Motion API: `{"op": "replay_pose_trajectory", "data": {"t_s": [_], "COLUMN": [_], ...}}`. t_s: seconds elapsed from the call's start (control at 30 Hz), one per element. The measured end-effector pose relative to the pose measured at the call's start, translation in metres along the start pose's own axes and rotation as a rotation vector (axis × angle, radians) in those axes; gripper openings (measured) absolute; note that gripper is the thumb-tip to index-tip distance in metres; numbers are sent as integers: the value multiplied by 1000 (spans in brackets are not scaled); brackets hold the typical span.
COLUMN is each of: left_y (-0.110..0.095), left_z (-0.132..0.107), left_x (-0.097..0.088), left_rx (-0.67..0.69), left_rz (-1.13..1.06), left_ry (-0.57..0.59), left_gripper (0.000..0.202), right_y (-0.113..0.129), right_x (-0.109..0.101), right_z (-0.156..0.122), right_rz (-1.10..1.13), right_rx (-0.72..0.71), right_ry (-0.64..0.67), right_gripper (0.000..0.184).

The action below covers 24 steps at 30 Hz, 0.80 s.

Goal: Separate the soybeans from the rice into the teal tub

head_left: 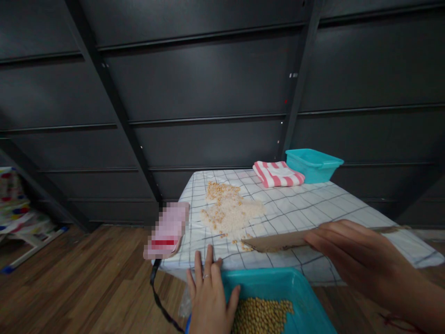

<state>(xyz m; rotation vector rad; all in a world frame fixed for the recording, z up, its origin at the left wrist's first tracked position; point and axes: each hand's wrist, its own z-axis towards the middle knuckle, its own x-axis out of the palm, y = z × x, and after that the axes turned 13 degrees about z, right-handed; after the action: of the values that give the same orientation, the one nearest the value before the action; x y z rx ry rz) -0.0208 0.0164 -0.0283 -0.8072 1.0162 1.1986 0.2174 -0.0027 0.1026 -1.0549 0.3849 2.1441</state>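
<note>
My right hand [361, 255] grips a long strip of cardboard [278, 242], held low over the table's near edge. The strip's left end is beside a few yellow corn kernels [246, 246]. Behind it, a patch of white rice grains [234, 215] lies spread on the checked cloth, with more corn kernels [222, 190] mixed in, mostly at its far and left sides. My left hand [210, 294] is over the left rim of a teal tub [274, 274], fingers stretched toward the table edge and thumb on the inner side. Greenish-yellow beans [262, 315] lie in the tub.
A white checked cloth [295, 208] covers the table. A folded pink-and-white striped towel [278, 174] and another teal tub [313, 164] stand at the back right. A pink phone-like object [168, 229], blurred out, is at the left edge, with a black strap [155, 283] hanging below.
</note>
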Motion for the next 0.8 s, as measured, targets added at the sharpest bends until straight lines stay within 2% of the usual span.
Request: {"op": "replay_pose_trajectory", "data": {"t_s": [0.4,0.8], "left_y": [0,1], "left_z": [0,0], "left_x": [1,3], "left_rx": [7,-5], "left_rz": [29,10], "left_ry": [-6,-12], "left_gripper": [33,34], "right_y": [-1,5], "right_x": [0,-2], "right_z": [0,-10], "right_rz": [-66,-109], "right_rx": [7,-55], "right_ry": [23,-52], "right_gripper": [23,25]}}
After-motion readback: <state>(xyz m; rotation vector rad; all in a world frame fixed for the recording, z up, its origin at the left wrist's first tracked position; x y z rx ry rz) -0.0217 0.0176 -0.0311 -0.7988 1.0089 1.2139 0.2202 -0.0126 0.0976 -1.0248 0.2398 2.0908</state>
